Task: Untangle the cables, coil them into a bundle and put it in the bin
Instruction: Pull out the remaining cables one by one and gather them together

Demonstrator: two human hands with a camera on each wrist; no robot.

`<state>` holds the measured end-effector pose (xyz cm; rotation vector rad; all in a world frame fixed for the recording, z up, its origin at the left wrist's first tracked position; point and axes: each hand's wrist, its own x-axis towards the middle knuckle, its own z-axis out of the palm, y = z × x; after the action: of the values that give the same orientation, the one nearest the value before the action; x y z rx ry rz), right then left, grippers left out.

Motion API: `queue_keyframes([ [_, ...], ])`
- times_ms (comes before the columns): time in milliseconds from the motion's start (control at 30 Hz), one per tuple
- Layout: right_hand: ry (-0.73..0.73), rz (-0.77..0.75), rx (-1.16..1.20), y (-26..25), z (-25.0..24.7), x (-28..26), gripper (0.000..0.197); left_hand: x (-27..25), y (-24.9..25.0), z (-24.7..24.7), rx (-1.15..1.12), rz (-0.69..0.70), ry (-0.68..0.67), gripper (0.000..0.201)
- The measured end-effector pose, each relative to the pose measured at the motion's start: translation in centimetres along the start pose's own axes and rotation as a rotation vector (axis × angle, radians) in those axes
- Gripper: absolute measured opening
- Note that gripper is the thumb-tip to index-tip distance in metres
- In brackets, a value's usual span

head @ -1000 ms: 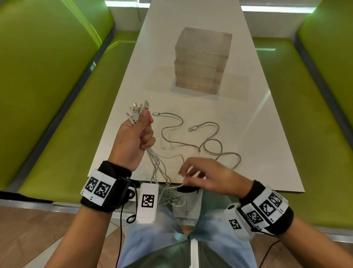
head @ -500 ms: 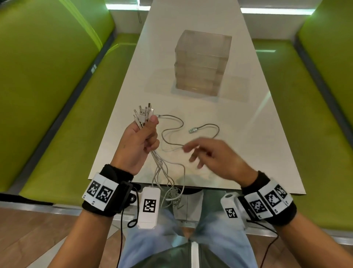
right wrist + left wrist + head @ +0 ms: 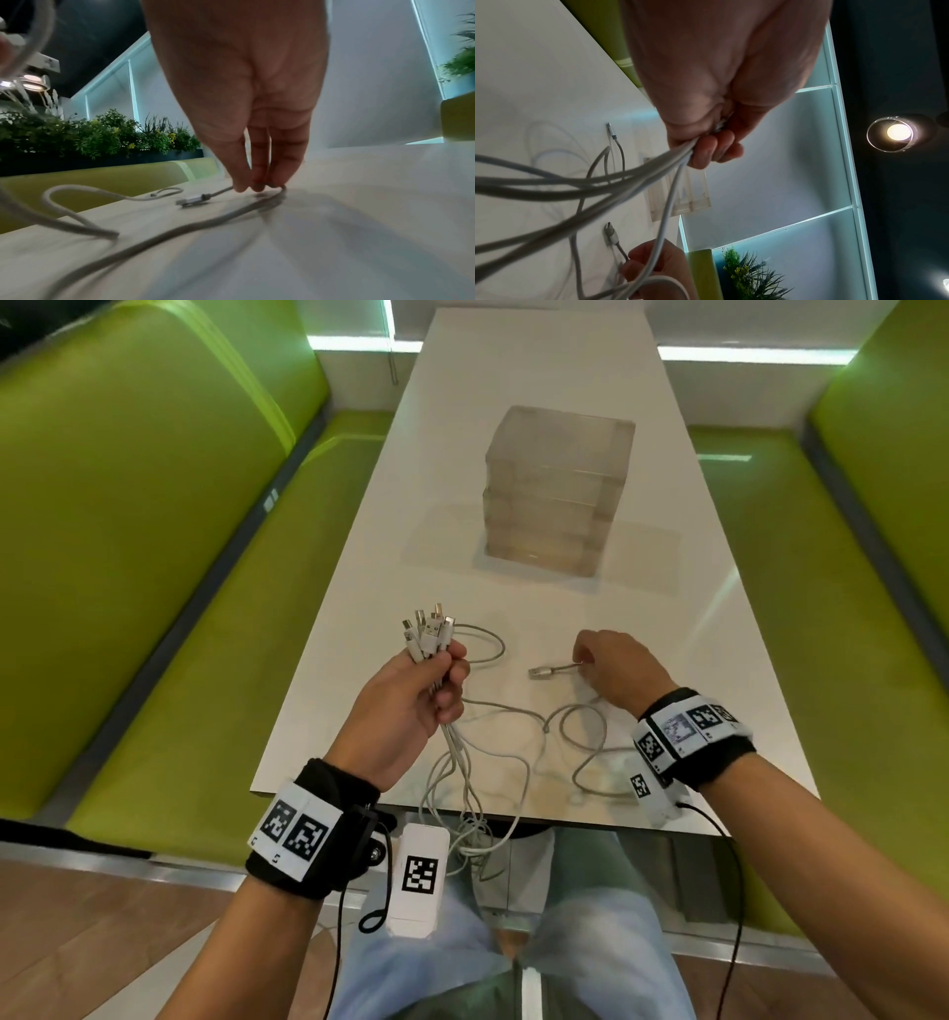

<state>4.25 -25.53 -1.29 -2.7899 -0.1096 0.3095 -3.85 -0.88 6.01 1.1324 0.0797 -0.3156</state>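
My left hand (image 3: 411, 695) grips a bunch of white cables (image 3: 429, 634) just below their plugs, which stick up above the fist; the same cables (image 3: 634, 178) run out of the fist in the left wrist view. Their loose lengths (image 3: 482, 793) trail over the table's near edge. My right hand (image 3: 611, 670) is down on the table and pinches a grey cable just behind its plug (image 3: 542, 672); in the right wrist view my fingertips (image 3: 257, 186) press that cable (image 3: 218, 192) against the tabletop. A clear plastic bin (image 3: 557, 490) stands farther back on the table.
The white table (image 3: 693, 660) is long and narrow, with green benches (image 3: 179, 660) on both sides. A grey cable loop (image 3: 585, 752) lies near my right wrist. My knees are under the near edge.
My right hand has moved from the near edge forward and right to the grey plug and now pinches its cable. The left hand has kept its grip on the bunch.
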Motion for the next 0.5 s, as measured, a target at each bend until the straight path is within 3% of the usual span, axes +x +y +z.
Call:
queue_keyframes([
  [100,-0.001,0.077,0.051,0.3,-0.1,-0.7,0.020,0.1,-0.4,0.0,0.015,0.010,-0.014,0.022],
  [167,0.101,0.092,0.177,0.2,-1.0,-1.6,0.020,0.2,-0.6,0.0,0.026,0.019,-0.004,0.020],
  [300,0.366,0.073,0.799,-2.8,-4.3,-4.9,0.010,0.7,-1.0,0.4,0.033,0.056,0.023,0.020],
  [367,0.310,-0.045,1.037,-5.4,-5.3,-6.9,0.011,0.8,-1.2,0.8,0.034,0.079,0.030,0.021],
  [500,0.125,-0.234,1.082,-9.2,-3.6,-9.3,0.014,0.7,-1.3,1.7,-0.007,0.106,-0.018,0.023],
])
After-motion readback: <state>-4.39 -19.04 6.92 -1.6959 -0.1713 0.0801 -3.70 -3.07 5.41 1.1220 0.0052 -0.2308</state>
